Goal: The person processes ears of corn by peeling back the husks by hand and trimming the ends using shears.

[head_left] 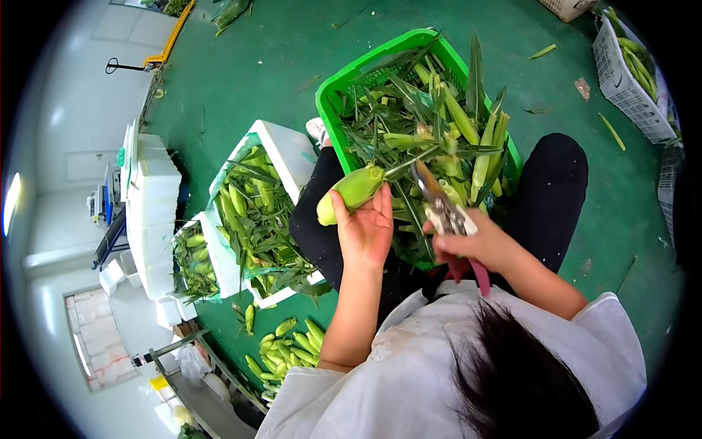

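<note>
An ear of corn [349, 194] in its green husk rests in my left hand [364, 225], thumb on one side and fingers on the other. Its stalk end points right, toward the basket. My right hand [479, 240] grips a pair of pruning shears [447, 212] with red handles. The blades lie just right of the corn's stalk; whether they touch it I cannot tell. Below both hands, between my knees, stands a green plastic basket [327, 102] heaped with corn leaves and husks [395, 121].
Left of my leg are white foam boxes [287, 157] filled with leafy corn [248, 201]. A pile of trimmed corn ears [289, 351] lies on the green floor [248, 73]. A white crate [621, 91] holding corn stands at far right. A metal cart [197, 395] is at lower left.
</note>
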`<state>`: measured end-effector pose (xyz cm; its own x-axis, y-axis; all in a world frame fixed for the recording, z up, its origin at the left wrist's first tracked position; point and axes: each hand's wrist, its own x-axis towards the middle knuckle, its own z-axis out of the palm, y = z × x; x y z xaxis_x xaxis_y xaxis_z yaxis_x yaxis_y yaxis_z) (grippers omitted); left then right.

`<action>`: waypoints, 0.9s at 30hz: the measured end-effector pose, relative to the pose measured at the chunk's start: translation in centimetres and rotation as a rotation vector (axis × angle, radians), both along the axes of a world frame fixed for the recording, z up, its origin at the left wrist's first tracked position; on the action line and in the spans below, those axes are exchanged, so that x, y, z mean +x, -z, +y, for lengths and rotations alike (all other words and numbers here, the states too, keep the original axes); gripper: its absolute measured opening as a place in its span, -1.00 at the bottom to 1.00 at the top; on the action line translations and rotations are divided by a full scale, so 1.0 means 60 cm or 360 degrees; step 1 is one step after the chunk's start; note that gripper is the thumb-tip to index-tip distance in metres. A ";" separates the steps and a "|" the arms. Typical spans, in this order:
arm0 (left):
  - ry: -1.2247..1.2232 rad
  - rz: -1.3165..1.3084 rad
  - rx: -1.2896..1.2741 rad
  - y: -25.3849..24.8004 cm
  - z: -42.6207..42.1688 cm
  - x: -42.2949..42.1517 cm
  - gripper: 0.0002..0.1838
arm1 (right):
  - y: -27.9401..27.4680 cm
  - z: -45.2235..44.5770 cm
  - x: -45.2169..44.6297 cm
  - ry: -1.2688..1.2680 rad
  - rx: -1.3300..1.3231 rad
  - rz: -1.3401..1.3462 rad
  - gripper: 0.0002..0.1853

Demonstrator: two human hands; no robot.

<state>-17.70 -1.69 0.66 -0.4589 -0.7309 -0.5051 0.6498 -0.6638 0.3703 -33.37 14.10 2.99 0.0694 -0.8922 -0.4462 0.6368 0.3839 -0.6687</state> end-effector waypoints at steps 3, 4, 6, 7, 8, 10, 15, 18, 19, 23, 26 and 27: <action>-0.0019 0.0073 0.0104 0.000 0.007 -0.017 -0.44 | 0.019 0.016 0.026 -0.0105 -0.0176 0.0026 -0.39; 0.0035 0.0104 0.0096 0.001 0.012 -0.021 -0.43 | 0.019 0.015 0.034 -0.0082 -0.0181 0.0107 -0.36; 0.0135 0.0175 0.0080 0.002 0.024 -0.026 -0.41 | 0.019 0.001 0.034 -0.0034 0.0028 0.0050 -0.32; 0.0185 0.0069 0.0020 0.005 0.035 -0.034 -0.39 | 0.027 -0.006 0.038 0.0083 -0.0135 0.0245 -0.34; 0.0600 0.0176 -0.0104 0.008 0.038 -0.023 -0.40 | 0.035 -0.013 0.040 0.0188 -0.0301 0.0438 -0.36; 0.0374 0.0168 0.0069 -0.003 0.053 -0.033 -0.42 | 0.028 -0.021 0.022 0.0175 -0.0080 0.0524 -0.62; 0.0337 -0.0089 -0.0032 -0.014 0.025 -0.009 -0.51 | 0.044 0.015 -0.013 -0.0071 -0.0108 0.0702 -0.47; 0.0476 -0.0271 -0.0192 -0.015 0.013 0.007 -0.52 | 0.050 0.022 -0.020 -0.0279 -0.0225 0.0997 -0.25; 0.0545 -0.0364 -0.0260 -0.007 0.010 0.014 -0.51 | 0.059 0.018 -0.014 -0.0250 -0.0376 0.1120 -0.21; 0.0509 -0.0514 -0.0359 -0.011 0.010 0.034 -0.51 | 0.051 -0.005 0.008 -0.0251 -0.0180 0.1214 -0.44; 0.0028 -0.0378 -0.0252 -0.019 0.009 0.064 -0.51 | 0.058 -0.009 0.036 -0.0055 0.0156 0.0673 -0.62; -0.0194 -0.0362 -0.0100 -0.024 0.003 0.099 -0.48 | 0.066 -0.013 0.046 0.0125 0.0149 0.0485 -0.65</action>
